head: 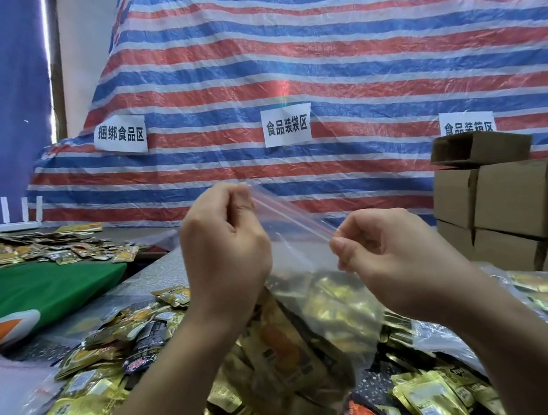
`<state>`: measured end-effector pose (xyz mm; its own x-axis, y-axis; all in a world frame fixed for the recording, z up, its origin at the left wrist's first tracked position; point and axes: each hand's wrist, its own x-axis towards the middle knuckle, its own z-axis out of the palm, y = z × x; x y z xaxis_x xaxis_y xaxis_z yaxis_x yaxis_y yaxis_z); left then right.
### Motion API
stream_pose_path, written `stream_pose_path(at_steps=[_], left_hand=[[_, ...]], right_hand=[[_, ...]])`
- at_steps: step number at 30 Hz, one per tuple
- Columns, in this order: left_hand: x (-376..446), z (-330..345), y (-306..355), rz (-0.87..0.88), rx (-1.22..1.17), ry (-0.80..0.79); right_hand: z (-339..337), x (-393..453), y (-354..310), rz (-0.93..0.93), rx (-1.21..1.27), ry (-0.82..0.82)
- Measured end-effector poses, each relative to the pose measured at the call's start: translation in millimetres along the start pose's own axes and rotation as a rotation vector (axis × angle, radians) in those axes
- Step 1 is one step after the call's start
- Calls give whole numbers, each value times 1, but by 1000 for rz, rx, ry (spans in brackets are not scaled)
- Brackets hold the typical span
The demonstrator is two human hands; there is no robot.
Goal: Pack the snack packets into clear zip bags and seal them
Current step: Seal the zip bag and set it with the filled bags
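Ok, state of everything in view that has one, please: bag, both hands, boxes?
clear zip bag: held up, filled with snack packets, red zip strip stretched between the hands; whether it is sealed cannot be told
left hand: pinching the zip strip's left end
right hand: pinching its right end
loose snack packets: heaped on the table, unpacked
top cardboard box: open
stacked cardboard boxes: closed

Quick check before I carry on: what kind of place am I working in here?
Likely a makeshift food-packing workstation. Paper zone signs hang on a striped tarp, cardboard boxes are stacked at right, and loose snack packets cover the table around the zip bag.
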<state>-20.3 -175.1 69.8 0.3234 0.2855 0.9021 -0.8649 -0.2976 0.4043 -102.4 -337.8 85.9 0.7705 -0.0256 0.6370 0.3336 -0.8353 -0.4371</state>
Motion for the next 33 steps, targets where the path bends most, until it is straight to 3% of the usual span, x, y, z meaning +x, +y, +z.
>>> stream_pose_path(at_steps=[23,33], left_hand=[[13,-10,-21,-98,44,104],[12,-6,-17,-146,-102,-61]], right_hand=[[-5,-2,6,-41,-69,-55],[-11,-1,10,-53,-70,-48]])
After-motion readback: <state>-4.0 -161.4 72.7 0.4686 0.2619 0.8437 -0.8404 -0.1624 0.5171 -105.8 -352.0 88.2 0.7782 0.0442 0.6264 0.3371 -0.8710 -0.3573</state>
